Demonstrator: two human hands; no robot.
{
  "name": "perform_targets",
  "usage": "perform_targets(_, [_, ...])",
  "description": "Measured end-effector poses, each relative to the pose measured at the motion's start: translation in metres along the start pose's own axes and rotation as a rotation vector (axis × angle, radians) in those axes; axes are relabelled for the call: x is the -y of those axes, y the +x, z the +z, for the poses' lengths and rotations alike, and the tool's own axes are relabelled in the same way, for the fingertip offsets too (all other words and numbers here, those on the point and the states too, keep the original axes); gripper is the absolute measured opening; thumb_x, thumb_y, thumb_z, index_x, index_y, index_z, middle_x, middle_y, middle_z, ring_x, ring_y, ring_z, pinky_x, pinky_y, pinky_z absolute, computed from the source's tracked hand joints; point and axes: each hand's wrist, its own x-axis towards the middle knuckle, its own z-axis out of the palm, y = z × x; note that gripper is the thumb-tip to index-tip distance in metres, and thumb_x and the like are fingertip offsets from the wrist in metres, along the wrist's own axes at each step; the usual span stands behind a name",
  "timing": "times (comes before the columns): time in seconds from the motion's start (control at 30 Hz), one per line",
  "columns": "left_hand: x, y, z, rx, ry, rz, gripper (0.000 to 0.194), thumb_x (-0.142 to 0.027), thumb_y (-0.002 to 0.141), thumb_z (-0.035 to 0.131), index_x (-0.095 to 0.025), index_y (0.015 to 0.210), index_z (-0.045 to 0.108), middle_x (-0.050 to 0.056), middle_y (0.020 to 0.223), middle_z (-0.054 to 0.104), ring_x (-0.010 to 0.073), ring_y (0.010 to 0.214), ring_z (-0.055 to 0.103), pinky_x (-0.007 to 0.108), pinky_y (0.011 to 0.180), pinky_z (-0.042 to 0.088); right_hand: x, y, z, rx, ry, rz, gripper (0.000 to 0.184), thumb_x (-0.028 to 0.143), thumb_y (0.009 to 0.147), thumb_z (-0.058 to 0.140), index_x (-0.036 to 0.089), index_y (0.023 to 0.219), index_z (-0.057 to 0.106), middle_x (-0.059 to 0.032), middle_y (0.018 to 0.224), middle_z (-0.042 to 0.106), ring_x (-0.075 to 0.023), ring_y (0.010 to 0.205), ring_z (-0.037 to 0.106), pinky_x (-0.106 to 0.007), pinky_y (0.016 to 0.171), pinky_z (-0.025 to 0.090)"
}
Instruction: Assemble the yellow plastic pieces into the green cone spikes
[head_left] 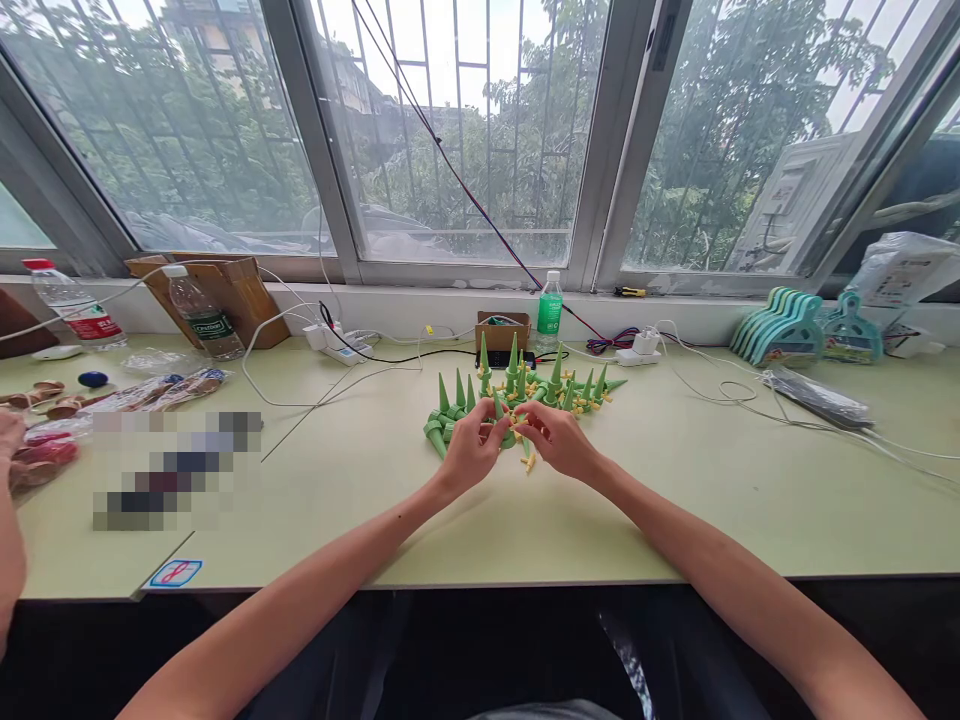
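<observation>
At the middle of the table, my left hand point(472, 442) is closed with the fingertips pinching a green plastic spike point(498, 405) that points up. My right hand point(561, 438) meets it from the other side, thumb and fingers pinched at a small yellow valve point(519, 424) by the spike. The fingers partly hide where the two parts meet. Just below my fingertips a loose yellow valve point(529, 463) lies on the table. Behind both hands stand several green spikes point(555, 378) with yellow valves on them, and other green spikes point(435, 436) lie at the left.
A green-labelled bottle point(550, 308) and a small cardboard box point(501, 335) stand behind the spikes. White cables point(720, 385) run across the table. Teal hangers point(784, 325) are at the back right. Another person's hand point(10, 435) is at the far left, near bagged items point(45, 460).
</observation>
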Motion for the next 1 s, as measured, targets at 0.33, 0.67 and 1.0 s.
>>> perform_targets(0.33, [0.005,-0.0007,-0.0007,0.015,0.063,0.042,0.021,-0.038,0.09,0.051,-0.018,0.098,0.053,0.002,0.088,0.057,0.0072,0.056,0.054,0.018,0.043,0.038,-0.0041,-0.0013,0.0014,0.027,0.005,0.005,0.015,0.031,0.094,0.049,0.019,0.097,0.058,0.0037,0.064,0.052,-0.0096,0.054,0.041,-0.021,0.058,0.036])
perform_targets(0.67, [0.0036,-0.0021,-0.0012,0.038,0.081,0.059,0.021,-0.038,0.091,0.051,-0.019,0.097,0.052,0.001,0.086,0.057,0.0081,0.058,0.054,0.017,0.041,0.038,-0.01,-0.0011,0.0021,0.06,-0.058,-0.053,0.032,0.034,0.098,0.039,0.019,0.071,0.047,0.0017,0.063,0.048,-0.0105,0.056,0.04,-0.023,0.057,0.032])
perform_targets(1.0, [0.0027,-0.0012,-0.0005,0.007,0.045,0.049,0.023,-0.04,0.091,0.05,-0.019,0.097,0.052,0.001,0.087,0.056,0.007,0.056,0.053,0.016,0.043,0.037,-0.0031,-0.0008,0.0006,0.062,-0.066,0.017,0.034,0.04,0.099,0.036,0.019,0.075,0.049,0.0027,0.062,0.048,-0.0103,0.055,0.038,-0.023,0.056,0.031])
